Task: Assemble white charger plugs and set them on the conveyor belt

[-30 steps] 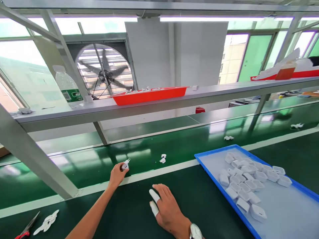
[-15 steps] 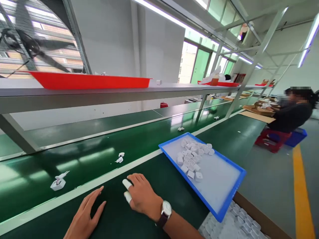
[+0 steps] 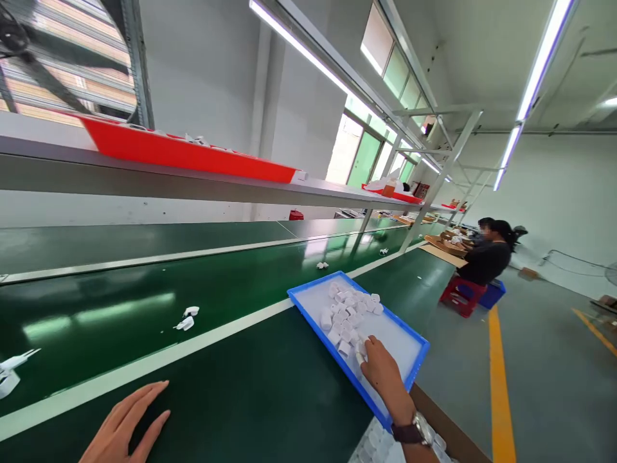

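My left hand (image 3: 126, 421) hovers low over the green bench, fingers stretched and thumb apart, holding nothing. Over the blue-rimmed tray (image 3: 308, 320), my right hand (image 3: 383, 370) reaches to the near end of a pile of small white plastic housings (image 3: 344, 315). Its fingers are curled and pressed together at the housings; what lies between the fingertips is hidden. White covers show on its fingertips, and a watch (image 3: 414, 432) is on the wrist. White parts with small attached pieces (image 3: 187, 318) lie on the green belt (image 3: 120, 315) beyond my left hand.
A shelf (image 3: 216, 190) carrying a red tray (image 3: 193, 154) runs above the belt. Under the blue tray's near corner stands a box of white parts (image 3: 378, 444). Two people sit farther along the bench, one on a red stool (image 3: 463, 296).
My right hand has moved right, from the bench to the housings in the blue tray, and its fingers have curled. The view has turned right; my left hand remains open over the bench.
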`<action>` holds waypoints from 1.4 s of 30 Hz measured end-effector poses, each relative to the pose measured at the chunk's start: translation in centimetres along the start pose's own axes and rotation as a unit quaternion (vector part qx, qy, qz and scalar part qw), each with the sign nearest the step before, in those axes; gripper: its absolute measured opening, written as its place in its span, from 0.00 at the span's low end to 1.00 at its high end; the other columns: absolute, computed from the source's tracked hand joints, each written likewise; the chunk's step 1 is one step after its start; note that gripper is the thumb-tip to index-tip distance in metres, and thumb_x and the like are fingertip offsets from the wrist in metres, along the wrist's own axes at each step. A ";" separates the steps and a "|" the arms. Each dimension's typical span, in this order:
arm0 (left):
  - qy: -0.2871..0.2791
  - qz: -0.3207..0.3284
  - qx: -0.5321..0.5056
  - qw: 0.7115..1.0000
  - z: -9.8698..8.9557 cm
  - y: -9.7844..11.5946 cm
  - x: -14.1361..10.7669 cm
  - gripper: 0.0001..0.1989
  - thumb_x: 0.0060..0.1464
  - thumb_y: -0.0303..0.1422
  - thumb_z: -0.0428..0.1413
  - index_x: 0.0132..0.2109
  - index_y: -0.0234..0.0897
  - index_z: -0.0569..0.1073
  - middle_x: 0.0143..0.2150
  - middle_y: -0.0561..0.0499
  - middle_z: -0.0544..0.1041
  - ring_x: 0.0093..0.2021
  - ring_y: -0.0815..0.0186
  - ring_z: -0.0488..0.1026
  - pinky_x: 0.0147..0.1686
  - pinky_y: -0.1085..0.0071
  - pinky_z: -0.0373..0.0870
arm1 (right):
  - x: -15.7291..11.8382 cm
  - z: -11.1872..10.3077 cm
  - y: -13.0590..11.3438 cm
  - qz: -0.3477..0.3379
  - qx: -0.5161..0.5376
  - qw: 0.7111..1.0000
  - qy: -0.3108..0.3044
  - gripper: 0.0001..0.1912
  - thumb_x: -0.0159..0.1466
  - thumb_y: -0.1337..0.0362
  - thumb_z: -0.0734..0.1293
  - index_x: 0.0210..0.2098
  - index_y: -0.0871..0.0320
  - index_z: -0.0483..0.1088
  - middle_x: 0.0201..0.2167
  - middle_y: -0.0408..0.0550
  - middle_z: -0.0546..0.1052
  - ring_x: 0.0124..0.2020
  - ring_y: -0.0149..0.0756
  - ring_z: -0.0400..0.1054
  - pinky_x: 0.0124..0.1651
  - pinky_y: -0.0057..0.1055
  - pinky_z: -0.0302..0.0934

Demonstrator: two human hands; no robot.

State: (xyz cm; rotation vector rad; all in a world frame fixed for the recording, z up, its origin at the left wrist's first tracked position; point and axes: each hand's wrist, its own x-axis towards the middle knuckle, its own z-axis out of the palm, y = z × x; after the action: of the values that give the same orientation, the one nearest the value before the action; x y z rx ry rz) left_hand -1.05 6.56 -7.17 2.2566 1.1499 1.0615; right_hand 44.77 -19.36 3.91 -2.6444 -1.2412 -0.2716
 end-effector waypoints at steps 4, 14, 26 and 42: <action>-0.073 -0.066 -0.115 0.988 -1.6 7.0 -0.3 0.25 0.56 0.52 0.58 0.56 0.48 0.76 0.53 0.47 0.78 0.49 0.50 0.78 0.53 0.53 0.77 | 0.7 -0.1 -4.8 -0.091 0.109 0.988 0.068 0.19 0.64 0.71 0.62 0.54 0.60 0.70 0.60 0.60 0.69 0.56 0.50 0.70 0.53 0.42 0.70; -0.100 -0.154 -0.292 0.939 -2.7 10.9 -1.4 0.24 0.64 0.50 0.53 0.57 0.40 0.75 0.40 0.47 0.77 0.36 0.60 0.74 0.39 0.64 0.76 | -3.1 3.8 -26.9 -0.527 0.388 0.745 -0.134 0.35 0.63 0.72 0.66 0.68 0.51 0.58 0.60 0.53 0.71 0.60 0.43 0.68 0.64 0.42 0.65; 0.009 -0.096 -0.059 0.994 -3.4 6.4 -4.3 0.25 0.61 0.42 0.58 0.64 0.46 0.71 0.59 0.42 0.75 0.59 0.49 0.72 0.61 0.53 0.71 | 5.1 10.9 -42.7 -0.488 0.368 0.786 -0.094 0.34 0.54 0.80 0.61 0.59 0.61 0.71 0.59 0.59 0.73 0.63 0.51 0.64 0.66 0.53 0.60; 0.140 -0.158 -0.347 0.914 -6.5 8.9 -2.8 0.16 0.61 0.44 0.58 0.50 0.40 0.74 0.47 0.45 0.79 0.49 0.55 0.77 0.49 0.60 0.75 | -3.4 5.0 -35.0 -0.314 0.635 0.649 -0.277 0.29 0.66 0.54 0.69 0.63 0.55 0.61 0.42 0.51 0.76 0.38 0.41 0.77 0.42 0.41 0.75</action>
State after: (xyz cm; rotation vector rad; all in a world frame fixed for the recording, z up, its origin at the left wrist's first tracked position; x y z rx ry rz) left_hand -2.56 -0.93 1.30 1.3531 0.9806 1.4026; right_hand 15.92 1.36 2.00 -0.9938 -1.5583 1.0267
